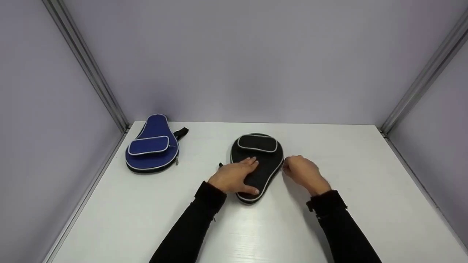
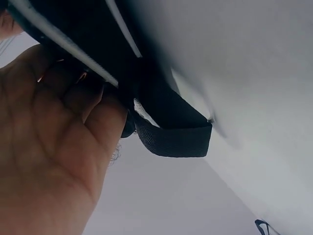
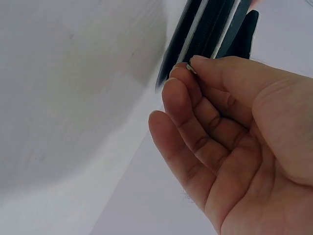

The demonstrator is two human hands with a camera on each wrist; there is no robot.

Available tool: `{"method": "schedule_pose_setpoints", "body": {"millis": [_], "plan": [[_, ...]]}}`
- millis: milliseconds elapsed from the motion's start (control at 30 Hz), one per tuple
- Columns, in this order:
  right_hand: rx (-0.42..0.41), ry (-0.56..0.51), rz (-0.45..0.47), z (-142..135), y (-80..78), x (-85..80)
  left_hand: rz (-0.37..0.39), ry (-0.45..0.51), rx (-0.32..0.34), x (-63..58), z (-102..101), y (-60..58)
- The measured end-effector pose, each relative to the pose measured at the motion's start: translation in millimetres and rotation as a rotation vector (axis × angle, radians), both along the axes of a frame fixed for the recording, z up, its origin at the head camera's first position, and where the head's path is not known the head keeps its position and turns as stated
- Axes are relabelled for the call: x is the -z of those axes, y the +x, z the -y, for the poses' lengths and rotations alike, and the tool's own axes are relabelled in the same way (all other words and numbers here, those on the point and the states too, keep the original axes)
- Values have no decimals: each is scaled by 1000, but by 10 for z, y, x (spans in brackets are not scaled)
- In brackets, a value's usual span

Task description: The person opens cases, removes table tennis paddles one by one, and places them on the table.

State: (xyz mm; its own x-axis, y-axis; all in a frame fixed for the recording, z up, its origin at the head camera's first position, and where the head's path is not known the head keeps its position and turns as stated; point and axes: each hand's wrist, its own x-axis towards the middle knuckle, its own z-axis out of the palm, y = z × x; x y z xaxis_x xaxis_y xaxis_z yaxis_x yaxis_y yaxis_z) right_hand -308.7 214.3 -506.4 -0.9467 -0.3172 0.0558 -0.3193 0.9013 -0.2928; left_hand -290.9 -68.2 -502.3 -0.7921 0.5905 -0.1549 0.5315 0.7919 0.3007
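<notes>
A black table tennis paddle case [image 1: 268, 162] with white piping and a raised front pocket [image 1: 257, 143] lies on the white table, narrow end toward me. My left hand [image 1: 234, 177] rests on it, fingers spread across the lower half and thumb near the narrow end. A black strap loop [image 2: 176, 142] sticks out from the case's left side in the left wrist view. At the right edge, my right hand [image 1: 302, 173] pinches a small metal zipper pull [image 3: 191, 69] between thumb and forefinger. Beside those fingertips runs the zipper [image 3: 209, 34] between two white piping lines.
A blue paddle case [image 1: 157, 126] with white piping, a pocket and a black strap [image 1: 181, 133] lies at the table's back left. Pale panels with grey metal corner posts [image 1: 87, 69] enclose the white table [image 1: 329, 138] at the back and both sides.
</notes>
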Motion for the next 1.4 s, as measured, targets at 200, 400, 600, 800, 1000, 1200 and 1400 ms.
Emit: {"method": "schedule_pose_setpoints", "body": {"millis": [200,400,600,800,1000,1200,1400], "plan": [[-11,-1,21,28,10,-3,-12,18,-30,-3,-51,10],[-47,10,13,57,18,12,-29,25,-67,13,-112,9],[-57,29,18,102,37,8,-35,42,-102,20,-155,18],[-72,45,31,140,44,17,-51,41,-133,47,-201,-12],[-100,39,34,169,54,19,-62,35,-155,34,-228,-12],[-122,57,33,199,62,16,-68,34,-171,32,-235,-32],[-137,65,29,212,70,22,-63,40,-187,34,-245,-50]]}}
